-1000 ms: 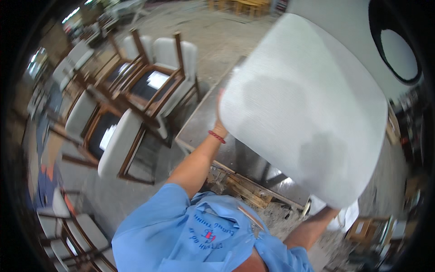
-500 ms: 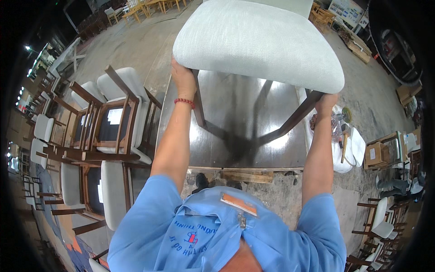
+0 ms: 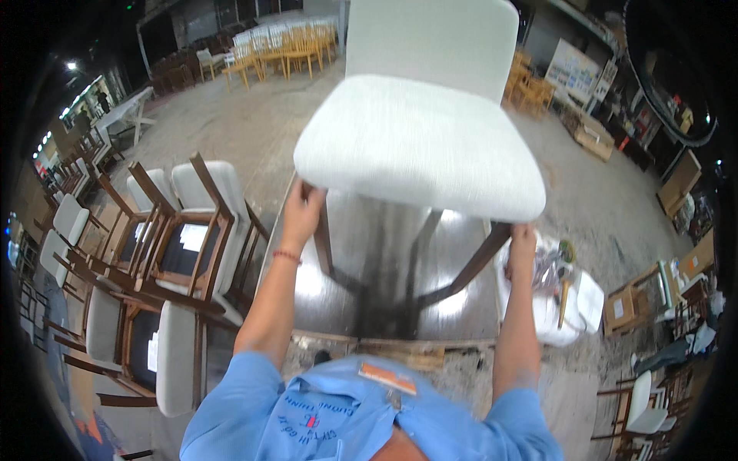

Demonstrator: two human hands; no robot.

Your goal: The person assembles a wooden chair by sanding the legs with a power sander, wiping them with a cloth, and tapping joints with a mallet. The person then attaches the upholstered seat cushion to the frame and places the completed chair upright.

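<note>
I have the chair (image 3: 419, 146) upright in front of me, above the metal table (image 3: 384, 269), its backrest on the far side. My left hand (image 3: 301, 215) is on its near left leg, my right hand (image 3: 523, 244) on its near right leg. Stacked chairs (image 3: 177, 261) stand left of the table. A white bag (image 3: 565, 296) lies just right of the table. More chairs (image 3: 269, 46) stand far behind, well apart. A crate (image 3: 588, 134) sits behind to the right.

Stacked chairs (image 3: 177, 253) crowding left, white bucket (image 3: 565, 296) close right — concrete floor (image 3: 246, 131) open beyond.
</note>
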